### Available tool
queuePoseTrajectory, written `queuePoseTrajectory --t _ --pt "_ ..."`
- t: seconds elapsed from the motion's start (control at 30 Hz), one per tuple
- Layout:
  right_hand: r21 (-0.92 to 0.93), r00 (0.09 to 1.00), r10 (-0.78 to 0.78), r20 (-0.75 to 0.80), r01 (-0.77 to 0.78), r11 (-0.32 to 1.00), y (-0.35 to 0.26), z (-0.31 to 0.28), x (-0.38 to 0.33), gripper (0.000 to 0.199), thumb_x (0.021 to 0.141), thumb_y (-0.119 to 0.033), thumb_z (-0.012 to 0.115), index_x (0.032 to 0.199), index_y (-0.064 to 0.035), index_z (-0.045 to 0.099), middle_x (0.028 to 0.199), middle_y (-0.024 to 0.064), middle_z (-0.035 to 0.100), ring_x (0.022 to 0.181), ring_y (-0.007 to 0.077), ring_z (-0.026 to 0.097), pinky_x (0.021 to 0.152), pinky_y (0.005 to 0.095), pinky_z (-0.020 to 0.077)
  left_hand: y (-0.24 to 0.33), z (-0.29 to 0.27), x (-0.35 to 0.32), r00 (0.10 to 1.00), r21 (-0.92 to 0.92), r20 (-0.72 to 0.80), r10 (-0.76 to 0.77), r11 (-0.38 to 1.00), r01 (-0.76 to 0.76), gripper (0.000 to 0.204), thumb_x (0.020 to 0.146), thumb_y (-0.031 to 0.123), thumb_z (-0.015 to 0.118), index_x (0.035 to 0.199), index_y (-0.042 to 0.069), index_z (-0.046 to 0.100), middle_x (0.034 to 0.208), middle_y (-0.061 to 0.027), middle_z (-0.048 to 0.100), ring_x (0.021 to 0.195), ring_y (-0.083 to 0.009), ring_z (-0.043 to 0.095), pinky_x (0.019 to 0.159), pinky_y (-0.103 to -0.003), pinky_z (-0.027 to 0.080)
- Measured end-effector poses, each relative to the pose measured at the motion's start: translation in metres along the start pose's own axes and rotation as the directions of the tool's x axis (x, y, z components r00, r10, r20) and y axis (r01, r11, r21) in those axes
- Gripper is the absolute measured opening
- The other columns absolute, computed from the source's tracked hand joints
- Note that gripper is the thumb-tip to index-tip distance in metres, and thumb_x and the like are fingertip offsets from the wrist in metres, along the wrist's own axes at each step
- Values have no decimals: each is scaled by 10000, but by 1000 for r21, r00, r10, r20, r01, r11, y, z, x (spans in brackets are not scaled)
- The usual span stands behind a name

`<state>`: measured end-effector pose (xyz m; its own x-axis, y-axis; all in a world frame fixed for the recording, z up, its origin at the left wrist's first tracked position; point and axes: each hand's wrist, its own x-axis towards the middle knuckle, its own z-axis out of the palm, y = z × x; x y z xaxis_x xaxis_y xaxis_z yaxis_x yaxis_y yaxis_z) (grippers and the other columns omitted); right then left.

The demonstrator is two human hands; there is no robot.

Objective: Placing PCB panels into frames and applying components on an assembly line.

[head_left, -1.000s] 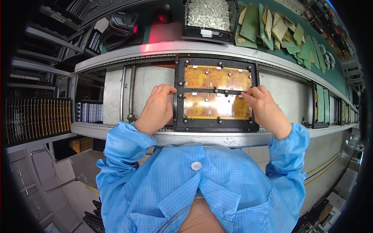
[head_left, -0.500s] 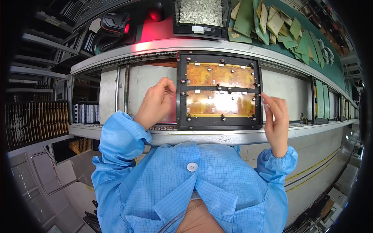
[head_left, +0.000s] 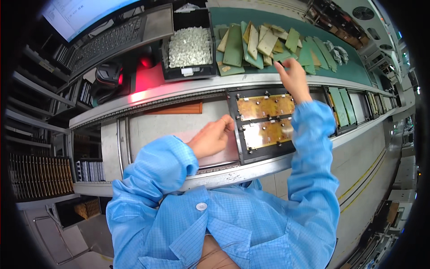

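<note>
A black frame fixture (head_left: pixel 247 158) lies between the metal rails, carrying two amber circuit board panels (head_left: pixel 262 107) pinned by small dark posts. Beside its left edge is my left hand (head_left: pixel 211 138), fingers curled together; what they hold, if anything, is hidden. I cannot tell whether its fingertips touch the frame. My right hand (head_left: pixel 294 81) is raised over the fixture's far right part, thumb and fingers apart with nothing between them. Its forearm covers the fixture's right side. Beyond that hand lies a pile of green and tan board pieces (head_left: pixel 268 42).
A black bin (head_left: pixel 187 71) of small pale parts stands past the far rail (head_left: pixel 197 84). Left of it are a scanner (head_left: pixel 107 76) with a red light and a keyboard (head_left: pixel 109 42). More fixtures with green boards (head_left: pixel 342 105) sit along the rails at right.
My right hand has left the fixture's right edge and risen toward the board pieces. My left hand stays by the left edge. The whole view has shifted, showing more of the far side.
</note>
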<state>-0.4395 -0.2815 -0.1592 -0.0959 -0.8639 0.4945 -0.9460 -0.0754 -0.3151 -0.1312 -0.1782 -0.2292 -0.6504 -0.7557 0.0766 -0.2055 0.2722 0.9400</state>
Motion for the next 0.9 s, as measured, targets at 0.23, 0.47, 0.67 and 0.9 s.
queuePoseTrajectory --t 0.23,0.47,0.67,0.9 --pt "-66 921 388 38 -385 921 -16 72 91 838 766 -570 666 1204 129 517 1124 349 621 1073 441 612 938 431 481 19 -4 -58 994 204 51 95 973 -103 385 867 22 493 1250 62 503 1486 -242 352 1359 -401 387 1072 -429 394" --pt "32 874 354 332 -386 922 -14 1 51 545 753 -389 718 998 94 661 807 128 677 664 201 650 590 320 523 -5 -38 -134 967 110 -245 -71 989 101 348 881 -41 507 1207 65 568 1449 -192 442 1317 -304 465 1024 -358 424" --pt "239 964 154 218 -206 949 -46 -44 -103 385 808 -142 731 1156 -19 626 808 32 602 684 81 552 598 240 456 -54 -31 -156 837 -328 -450 -309 930 167 282 911 -64 462 1124 36 618 1354 -125 555 1222 -195 521 932 -275 424" --pt "-4 990 72 120 -73 997 -70 -23 -180 373 777 -143 735 1130 -73 635 981 156 587 895 345 584 771 407 491 -55 -34 -149 838 -358 -413 -355 910 209 242 931 -21 462 1117 14 613 1328 -140 570 1223 -209 520 996 -337 432"
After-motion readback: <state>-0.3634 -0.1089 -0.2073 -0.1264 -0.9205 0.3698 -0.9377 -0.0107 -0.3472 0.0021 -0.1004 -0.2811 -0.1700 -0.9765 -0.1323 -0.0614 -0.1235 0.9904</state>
